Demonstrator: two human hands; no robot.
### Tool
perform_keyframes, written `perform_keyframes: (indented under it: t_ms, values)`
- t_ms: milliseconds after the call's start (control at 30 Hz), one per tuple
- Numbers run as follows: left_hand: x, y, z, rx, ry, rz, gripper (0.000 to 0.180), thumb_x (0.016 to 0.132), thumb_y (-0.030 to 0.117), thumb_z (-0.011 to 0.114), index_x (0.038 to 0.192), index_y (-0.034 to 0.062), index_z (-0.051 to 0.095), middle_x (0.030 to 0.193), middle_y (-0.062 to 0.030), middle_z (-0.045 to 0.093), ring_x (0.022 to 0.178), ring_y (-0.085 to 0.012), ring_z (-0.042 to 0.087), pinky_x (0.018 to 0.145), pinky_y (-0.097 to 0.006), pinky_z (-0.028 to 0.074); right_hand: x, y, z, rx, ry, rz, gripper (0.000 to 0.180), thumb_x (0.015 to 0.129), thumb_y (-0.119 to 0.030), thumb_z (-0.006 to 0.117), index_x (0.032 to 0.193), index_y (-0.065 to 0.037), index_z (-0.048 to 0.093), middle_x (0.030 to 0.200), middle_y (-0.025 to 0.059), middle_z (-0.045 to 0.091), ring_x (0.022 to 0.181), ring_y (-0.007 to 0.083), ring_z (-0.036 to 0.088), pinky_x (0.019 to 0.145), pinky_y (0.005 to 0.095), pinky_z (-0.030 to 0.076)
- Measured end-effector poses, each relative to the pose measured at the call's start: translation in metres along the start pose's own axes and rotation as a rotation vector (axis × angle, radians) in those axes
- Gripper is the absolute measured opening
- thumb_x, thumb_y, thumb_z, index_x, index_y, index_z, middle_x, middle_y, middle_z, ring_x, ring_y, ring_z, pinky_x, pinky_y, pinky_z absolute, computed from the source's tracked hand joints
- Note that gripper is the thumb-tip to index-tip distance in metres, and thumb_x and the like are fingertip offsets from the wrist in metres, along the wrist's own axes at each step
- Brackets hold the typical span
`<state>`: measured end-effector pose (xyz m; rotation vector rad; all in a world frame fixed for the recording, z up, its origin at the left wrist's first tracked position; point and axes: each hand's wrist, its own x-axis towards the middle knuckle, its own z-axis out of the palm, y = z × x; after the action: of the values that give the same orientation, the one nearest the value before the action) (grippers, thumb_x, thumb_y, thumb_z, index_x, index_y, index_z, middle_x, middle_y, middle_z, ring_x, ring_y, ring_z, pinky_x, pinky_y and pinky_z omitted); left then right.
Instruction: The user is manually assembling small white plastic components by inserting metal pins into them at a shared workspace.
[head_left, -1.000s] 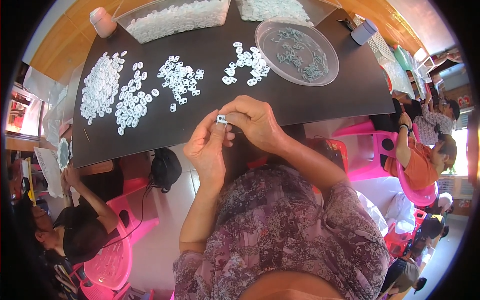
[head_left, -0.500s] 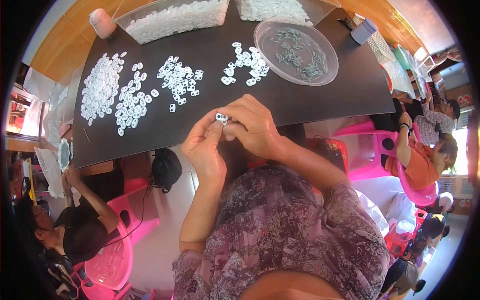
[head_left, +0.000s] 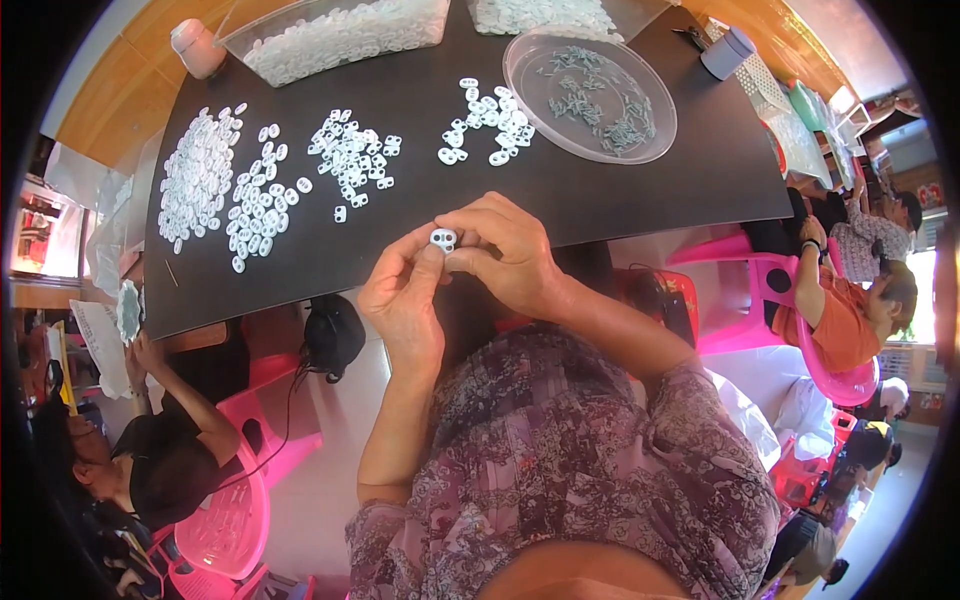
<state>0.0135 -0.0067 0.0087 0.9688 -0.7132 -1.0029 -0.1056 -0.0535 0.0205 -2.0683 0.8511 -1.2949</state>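
In front of my chest, just off the table's near edge, a small white plastic piece (head_left: 443,239) with dark holes is pinched between my fingertips. My left hand (head_left: 405,292) is closed, its thumb pressing the piece from below. Fingers and thumb of my right hand (head_left: 508,250) close on its right side. Beyond them on the dark table (head_left: 400,240) lie loose white pieces: a heap of oval ones (head_left: 200,175), a looser oval group (head_left: 262,215), squarish ones (head_left: 350,155) in the middle, and a smaller cluster (head_left: 490,120) to the right.
A round clear tray (head_left: 668,135) holds small grey-green slivers. Bins (head_left: 335,68) of white pieces line the far edge, between a pink jar (head_left: 197,50) and a grey-blue cup (head_left: 728,55). Co-workers sit at the left (head_left: 170,450) and right (head_left: 840,310), on pink chairs.
The white piece has turned in my fingertips, so its face with the dark holes shows more fully. My left hand has shifted slightly left and the view has tilted a little.
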Motion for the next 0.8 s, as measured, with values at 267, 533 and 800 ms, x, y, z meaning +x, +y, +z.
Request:
perform_keyframes:
  t_ms: [267,533,800]
  values:
    - [-0.001,0.003,-0.003,-0.002,-0.036,-0.016,0.022,0.085,0.002,0.058,0.105,-0.0066,0.061,0.086,-0.0067,0.061,0.07,-0.0111,0.055,0.059,-0.022,0.047,-0.003,0.002,0.001,0.034,0.016,-0.002,0.024,0.066,0.001,0.068,0.089,-0.002,0.061,0.069,0.0045,0.057,0.062,0.0177,0.05,0.055,0.0292,0.041]
    - [-0.005,-0.004,-0.003,-0.028,-0.079,0.09,0.024,0.086,0.002,0.059,0.108,-0.0048,0.061,0.087,-0.0043,0.056,0.075,-0.0096,0.053,0.065,-0.021,0.046,-0.005,-0.003,-0.001,0.092,-0.01,0.015,0.029,0.068,0.003,0.068,0.097,0.0,0.064,0.074,0.0054,0.063,0.066,0.0142,0.054,0.057,0.0266,0.044]
    - [-0.013,-0.015,-0.001,0.061,0.033,0.244,0.022,0.087,0.008,0.06,0.103,-0.006,0.061,0.091,-0.004,0.059,0.081,-0.0099,0.054,0.073,-0.022,0.045,-0.008,-0.005,0.007,0.017,0.052,-0.039,0.028,0.066,0.002,0.068,0.094,0.001,0.064,0.073,0.0073,0.062,0.064,0.017,0.054,0.056,0.0278,0.044]
